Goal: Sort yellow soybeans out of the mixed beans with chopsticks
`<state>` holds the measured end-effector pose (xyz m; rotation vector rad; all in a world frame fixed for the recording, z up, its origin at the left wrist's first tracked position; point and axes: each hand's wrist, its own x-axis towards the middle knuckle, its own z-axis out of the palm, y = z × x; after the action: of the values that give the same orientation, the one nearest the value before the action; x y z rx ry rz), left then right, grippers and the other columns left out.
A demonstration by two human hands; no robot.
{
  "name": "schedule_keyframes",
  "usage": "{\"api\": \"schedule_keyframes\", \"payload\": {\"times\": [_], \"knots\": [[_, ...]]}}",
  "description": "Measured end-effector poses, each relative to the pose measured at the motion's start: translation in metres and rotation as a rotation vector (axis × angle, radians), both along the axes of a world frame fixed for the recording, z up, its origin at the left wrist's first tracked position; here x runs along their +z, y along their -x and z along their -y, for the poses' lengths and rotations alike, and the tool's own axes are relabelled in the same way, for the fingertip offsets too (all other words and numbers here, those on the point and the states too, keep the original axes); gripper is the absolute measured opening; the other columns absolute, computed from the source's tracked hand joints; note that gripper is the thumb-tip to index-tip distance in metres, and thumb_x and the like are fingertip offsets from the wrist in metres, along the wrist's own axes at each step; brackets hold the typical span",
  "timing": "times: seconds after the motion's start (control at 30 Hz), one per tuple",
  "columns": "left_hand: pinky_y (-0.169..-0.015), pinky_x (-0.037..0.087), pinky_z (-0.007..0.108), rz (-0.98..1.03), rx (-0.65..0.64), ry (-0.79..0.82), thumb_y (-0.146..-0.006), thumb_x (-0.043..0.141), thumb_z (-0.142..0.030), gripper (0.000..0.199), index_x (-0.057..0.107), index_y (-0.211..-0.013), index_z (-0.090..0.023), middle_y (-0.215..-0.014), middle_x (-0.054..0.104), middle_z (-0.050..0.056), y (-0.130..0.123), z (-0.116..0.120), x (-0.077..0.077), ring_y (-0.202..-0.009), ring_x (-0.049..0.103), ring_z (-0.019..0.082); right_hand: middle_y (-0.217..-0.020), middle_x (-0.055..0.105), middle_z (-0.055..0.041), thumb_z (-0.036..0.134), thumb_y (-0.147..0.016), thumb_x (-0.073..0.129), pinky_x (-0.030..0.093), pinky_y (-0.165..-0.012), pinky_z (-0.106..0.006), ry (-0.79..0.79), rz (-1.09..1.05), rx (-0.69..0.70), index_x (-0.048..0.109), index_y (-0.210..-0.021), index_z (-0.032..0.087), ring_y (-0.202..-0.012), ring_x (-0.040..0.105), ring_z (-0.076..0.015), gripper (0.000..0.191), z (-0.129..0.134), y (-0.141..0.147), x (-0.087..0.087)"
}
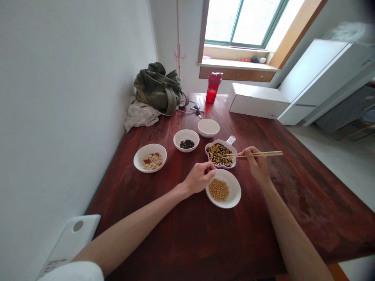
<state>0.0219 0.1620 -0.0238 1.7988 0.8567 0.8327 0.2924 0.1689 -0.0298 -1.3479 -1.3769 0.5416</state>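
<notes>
From my remote view, the right hand is closed in a narrow grip on a pair of wooden chopsticks. Their tips reach over the mixed beans, which fill a purple-rimmed dish with a short white handle. I can't tell whether the tips are gripping any beans.

The left hand is curled just above the rim of a white bowl of soybeans, close beside the dish. Its fingers hide the palm, so I can't tell whether it holds anything.

Further up the red-brown wooden table, a second white bowl holds black beans. To its left, a third bowl holds pale slices with red pieces. A fourth bowl sits just beyond the dish, but I can't make out what is in it.

At the far end of the table I see a red bottle, keys, a green bag on a crumpled white cloth, and a white box. A white slab sits at the table's near left edge, against the wall, beside my left arm's white sleeve.
</notes>
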Motion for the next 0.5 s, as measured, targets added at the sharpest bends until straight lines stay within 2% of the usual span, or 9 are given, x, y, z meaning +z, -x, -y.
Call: {"api": "schedule_keyframes", "payload": {"times": [0.5], "knots": [[-0.060,0.039,0.023,0.016,-0.005,0.018,-0.093,0.054,-0.024,0.020,0.069,-0.085,-0.013,-0.074,0.065,0.001,0.0005,-0.0001,-0.0015,-0.066,0.056,0.012,-0.079,0.075,-0.0043,0.047,-0.098,0.058,0.056,-0.067,-0.034,0.006,0.023,-0.011,0.068,-0.079,0.023,-0.077,0.072,-0.0235,0.032,0.0010,0.0040,0.0058]]}}
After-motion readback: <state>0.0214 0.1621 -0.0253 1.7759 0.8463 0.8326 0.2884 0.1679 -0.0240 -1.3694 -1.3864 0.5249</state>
